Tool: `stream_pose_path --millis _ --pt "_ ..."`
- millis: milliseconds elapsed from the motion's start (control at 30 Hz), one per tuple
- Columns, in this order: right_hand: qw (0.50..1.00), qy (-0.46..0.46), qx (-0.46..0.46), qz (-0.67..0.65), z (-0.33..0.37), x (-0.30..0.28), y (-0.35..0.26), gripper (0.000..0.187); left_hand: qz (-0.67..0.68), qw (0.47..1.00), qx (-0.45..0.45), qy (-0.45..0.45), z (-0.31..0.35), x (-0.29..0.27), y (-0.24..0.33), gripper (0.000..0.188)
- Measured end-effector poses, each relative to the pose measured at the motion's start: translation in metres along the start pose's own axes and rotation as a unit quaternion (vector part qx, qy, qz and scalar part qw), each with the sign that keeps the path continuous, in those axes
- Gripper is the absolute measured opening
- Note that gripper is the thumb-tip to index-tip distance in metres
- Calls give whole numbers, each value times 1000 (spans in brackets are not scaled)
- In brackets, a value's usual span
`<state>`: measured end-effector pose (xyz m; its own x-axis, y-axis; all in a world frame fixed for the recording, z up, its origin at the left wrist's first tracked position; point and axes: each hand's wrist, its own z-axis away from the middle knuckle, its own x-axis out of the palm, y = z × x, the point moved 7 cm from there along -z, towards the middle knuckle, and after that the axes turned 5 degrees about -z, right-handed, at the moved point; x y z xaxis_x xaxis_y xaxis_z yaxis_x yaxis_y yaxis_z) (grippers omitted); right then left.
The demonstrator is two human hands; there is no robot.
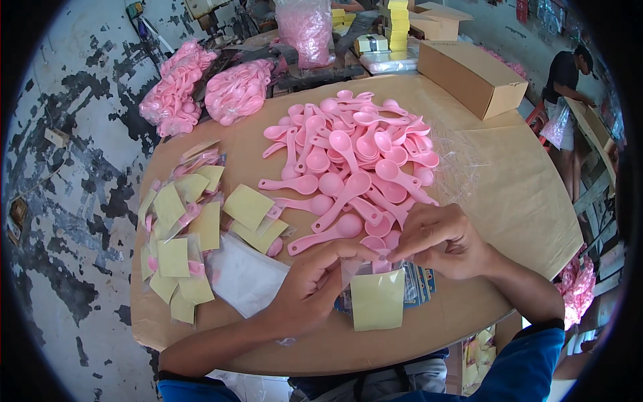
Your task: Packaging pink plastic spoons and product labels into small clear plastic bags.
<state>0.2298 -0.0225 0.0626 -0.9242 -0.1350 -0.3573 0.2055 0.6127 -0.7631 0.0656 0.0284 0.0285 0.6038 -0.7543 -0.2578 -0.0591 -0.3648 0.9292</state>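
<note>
We see a clear plastic packet with a square yellow card at 6 o'clock on the brown table. It runs long from 12 to 6, card end toward 6. The left hand and right hand pinch its top, fingers close together. We can't make out the pink bit well. Pink plastic spoons lie toward 12.

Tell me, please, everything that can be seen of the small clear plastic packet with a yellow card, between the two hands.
The shiny, clear plastic packet shows a flat, nearly square, pale yellow card facing the camera, with a pink plastic piece above it. Fingers of the left hand and right hand pinch its upper part. In this view it overlaps blue printed pieces; whether it is sealed cannot be told.
</note>
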Motion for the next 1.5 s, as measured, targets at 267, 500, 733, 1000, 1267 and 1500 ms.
stream_pose_path --millis 267,500,733,1000,1267,1500 --pt "996 -69 -52 24 -1 2 -8 26 4 998 -15 -55 3 0 4 21" --pt "995 -90 -49 17 0 1 -12 24 -17 998 19 -59 6 3 13 4" --pt "986 -64 -82 128 -2 -6 -26 12 56 998 -15 -11 7 9 -2 28" --pt "960 -158 220 64 -9 13 -9 22 60 997 -48 -8 5 7 5 48" --pt "939 -39 332 -86 -1 4 8 21 169 984 -55 5 6 2 4 64" --pt "975 -27 154 157 -33 -8 -38 29 125 986 -68 -88 6 17 -9 37"
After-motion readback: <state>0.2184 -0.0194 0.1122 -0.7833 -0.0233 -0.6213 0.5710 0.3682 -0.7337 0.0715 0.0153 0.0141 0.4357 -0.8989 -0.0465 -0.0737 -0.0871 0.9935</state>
